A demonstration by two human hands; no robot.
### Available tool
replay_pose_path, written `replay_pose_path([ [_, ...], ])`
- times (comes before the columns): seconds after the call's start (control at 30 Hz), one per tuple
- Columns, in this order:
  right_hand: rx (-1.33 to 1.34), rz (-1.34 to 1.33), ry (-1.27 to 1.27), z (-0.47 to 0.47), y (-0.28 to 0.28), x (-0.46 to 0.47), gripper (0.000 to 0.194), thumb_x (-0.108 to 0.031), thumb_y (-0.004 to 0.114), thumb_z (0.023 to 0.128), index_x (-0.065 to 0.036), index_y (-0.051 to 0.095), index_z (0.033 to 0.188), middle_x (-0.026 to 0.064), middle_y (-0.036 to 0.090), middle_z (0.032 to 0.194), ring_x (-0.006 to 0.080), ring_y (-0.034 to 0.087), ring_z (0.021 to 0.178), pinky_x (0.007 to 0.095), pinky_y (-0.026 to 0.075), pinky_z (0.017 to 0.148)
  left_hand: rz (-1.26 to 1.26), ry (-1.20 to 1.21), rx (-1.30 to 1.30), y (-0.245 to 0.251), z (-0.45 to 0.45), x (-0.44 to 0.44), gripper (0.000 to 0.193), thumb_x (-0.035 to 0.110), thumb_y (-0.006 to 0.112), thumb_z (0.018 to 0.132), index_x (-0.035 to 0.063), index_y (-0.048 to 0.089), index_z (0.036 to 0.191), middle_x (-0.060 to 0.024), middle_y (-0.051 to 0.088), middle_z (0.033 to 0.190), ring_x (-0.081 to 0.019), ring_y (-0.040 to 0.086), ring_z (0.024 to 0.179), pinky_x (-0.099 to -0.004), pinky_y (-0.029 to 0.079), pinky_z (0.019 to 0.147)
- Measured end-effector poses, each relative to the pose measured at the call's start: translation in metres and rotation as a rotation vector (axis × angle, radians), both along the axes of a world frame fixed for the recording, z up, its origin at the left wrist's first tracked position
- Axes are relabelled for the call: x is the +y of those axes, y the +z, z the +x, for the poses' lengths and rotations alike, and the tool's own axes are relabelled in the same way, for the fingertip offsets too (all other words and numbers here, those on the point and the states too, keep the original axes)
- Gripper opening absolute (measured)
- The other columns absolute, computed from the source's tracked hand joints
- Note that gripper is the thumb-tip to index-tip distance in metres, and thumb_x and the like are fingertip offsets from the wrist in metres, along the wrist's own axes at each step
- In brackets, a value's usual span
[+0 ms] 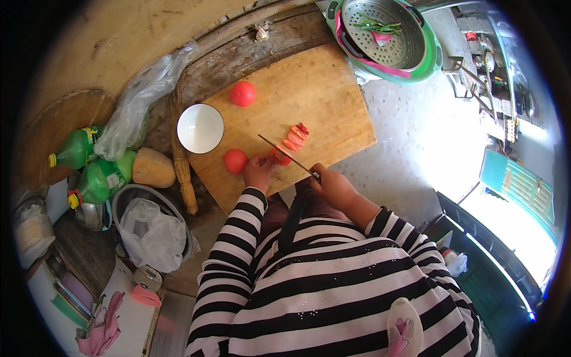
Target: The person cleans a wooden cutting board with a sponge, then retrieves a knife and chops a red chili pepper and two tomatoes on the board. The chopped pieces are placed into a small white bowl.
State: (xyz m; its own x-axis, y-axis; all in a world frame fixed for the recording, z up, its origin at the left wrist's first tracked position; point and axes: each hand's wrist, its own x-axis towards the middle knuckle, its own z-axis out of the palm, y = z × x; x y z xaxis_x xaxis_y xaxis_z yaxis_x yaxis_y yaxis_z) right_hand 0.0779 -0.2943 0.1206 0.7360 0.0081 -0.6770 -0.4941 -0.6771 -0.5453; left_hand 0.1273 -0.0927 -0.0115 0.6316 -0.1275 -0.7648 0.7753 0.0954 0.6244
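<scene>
On the wooden cutting board [308,93], my left hand [258,171] steadies a partly cut tomato [280,156] with its fingertips. The handle of a kitchen knife [285,154] is in my right hand [333,185]. Its blade, seen edge-on, crosses over the cut tomato; how deep it sits I cannot tell. Several tomato slices [295,138] lean in a row just beyond the blade. One whole tomato [235,161] sits close to the left hand, and another whole tomato [243,93] lies farther up the board. A white bowl with a dark rim [200,128] stands at the board's left edge.
Left of the board are a bundled straw brush [180,169], green plastic bottles [98,183] and a basin [151,192] with a plastic bag. A metal steamer tray [366,42] holding green stalks rests in a green basin [432,51] at the upper right. Garlic [262,32] lies behind.
</scene>
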Motion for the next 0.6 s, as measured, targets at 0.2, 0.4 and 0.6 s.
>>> replay_pose_path([
  [0.2,0.012,-0.056,0.023,0.015,-0.021,0.02,0.026,-0.024,0.05,0.086,-0.006,0.052,0.105,0.0234,0.063,0.082,0.0406,0.061,0.08,0.0479,0.048,0.072,0.02,0.058,-0.026,-0.003,-0.005,0.0,0.007,0.005,0.06,0.085,-0.0012,0.056,0.085,-0.0046,0.061,0.072,-0.01,0.056,0.06,-0.0209,0.045,0.054],
  [0.4,-0.085,0.035,-0.036,0.028,-0.025,0.007,0.028,-0.024,0.051,0.085,-0.007,0.054,0.107,0.0225,0.064,0.083,0.0408,0.061,0.08,0.0464,0.049,0.073,0.061,-0.014,-0.028,-0.015,-0.003,0.004,0.015,0.009,0.064,0.083,-0.0045,0.06,0.086,-0.0056,0.063,0.073,-0.0112,0.058,0.061,-0.0237,0.047,0.057],
  [0.6,-0.049,0.007,-0.03,0.007,0.001,0.0,0.028,-0.024,0.052,0.087,-0.005,0.055,0.107,0.0224,0.063,0.081,0.0399,0.061,0.079,0.045,0.049,0.071,0.022,-0.026,-0.058,-0.017,-0.004,0.002,0.012,0.009,0.064,0.083,-0.0029,0.06,0.084,-0.0043,0.062,0.069,-0.0097,0.056,0.058,-0.0226,0.046,0.054],
])
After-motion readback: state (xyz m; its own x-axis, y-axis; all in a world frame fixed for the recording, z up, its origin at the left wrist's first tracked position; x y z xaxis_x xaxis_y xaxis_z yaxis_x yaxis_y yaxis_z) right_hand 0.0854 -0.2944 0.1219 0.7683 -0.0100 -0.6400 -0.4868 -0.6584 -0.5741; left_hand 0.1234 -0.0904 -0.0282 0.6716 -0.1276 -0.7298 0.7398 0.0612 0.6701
